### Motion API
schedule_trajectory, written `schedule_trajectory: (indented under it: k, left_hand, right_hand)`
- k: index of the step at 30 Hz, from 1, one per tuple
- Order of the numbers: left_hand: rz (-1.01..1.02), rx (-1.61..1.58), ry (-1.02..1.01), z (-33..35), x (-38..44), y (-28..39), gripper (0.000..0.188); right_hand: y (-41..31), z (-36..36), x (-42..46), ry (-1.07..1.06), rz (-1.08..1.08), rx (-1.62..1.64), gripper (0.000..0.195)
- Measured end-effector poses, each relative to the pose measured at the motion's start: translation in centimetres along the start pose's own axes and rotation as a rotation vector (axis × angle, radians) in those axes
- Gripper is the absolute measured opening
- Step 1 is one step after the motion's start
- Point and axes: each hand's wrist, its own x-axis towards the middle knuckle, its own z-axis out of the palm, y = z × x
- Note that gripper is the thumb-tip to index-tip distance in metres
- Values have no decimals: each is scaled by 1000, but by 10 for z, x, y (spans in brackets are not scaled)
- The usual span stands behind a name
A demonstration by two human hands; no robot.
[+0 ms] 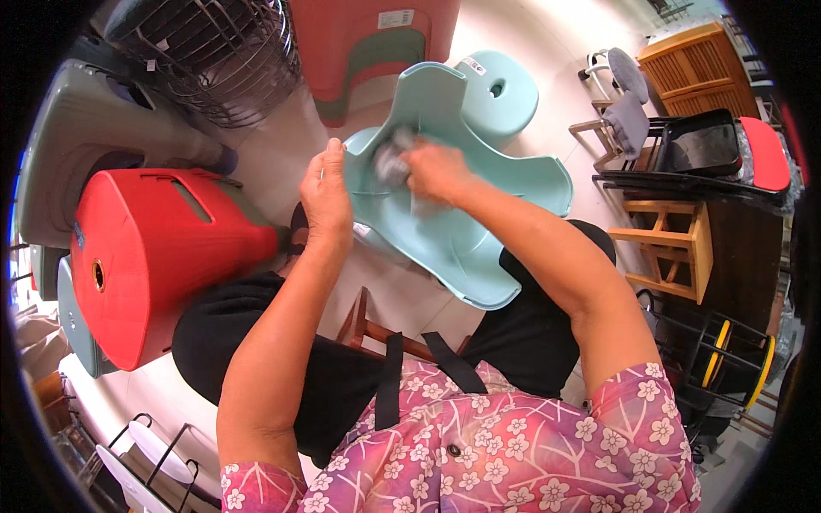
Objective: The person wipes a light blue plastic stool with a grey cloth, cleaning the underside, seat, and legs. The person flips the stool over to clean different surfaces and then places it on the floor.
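A light teal plastic stool point(487, 186) is turned so that its hollow underside faces me, its legs spread outward between my knees. My left hand point(328, 192) grips the stool's left edge, thumb pointing up. Inside the hollow, my right hand point(436, 170) is blurred by motion and holds a crumpled grey cloth point(392, 160) against the plastic. The cloth's outline is smeared, and part of it hangs below my fingers. Just beyond stands a second teal stool point(503, 96), its rounded seat with a small hole facing up.
To the left lie red plastic stools point(173, 250) and a grey stool point(96, 154). A larger red stool stack point(378, 45) stands ahead, beside black wire-frame stools point(218, 58). Along the right are a wooden stool point(680, 240), folding chairs point(699, 147) and a slatted wooden cabinet point(699, 67).
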Motion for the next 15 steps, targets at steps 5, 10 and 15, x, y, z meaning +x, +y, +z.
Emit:
schedule_trajectory:
  k: [5, 10, 15]
  left_hand:
    - [-17, 9, -12, -1, 1, -3, 51]
    - [-18, -13, -15, -3, 0, -1, 51]
    - [-31, -40, -41, -6, 3, -3, 49]
  right_hand:
    - [9, 0, 1, -27, -109, -108, 29]
    - [-13, -18, -6, -252, -17, 97, 34]
    - [-12, -17, -37, -300, -164, 24, 35]
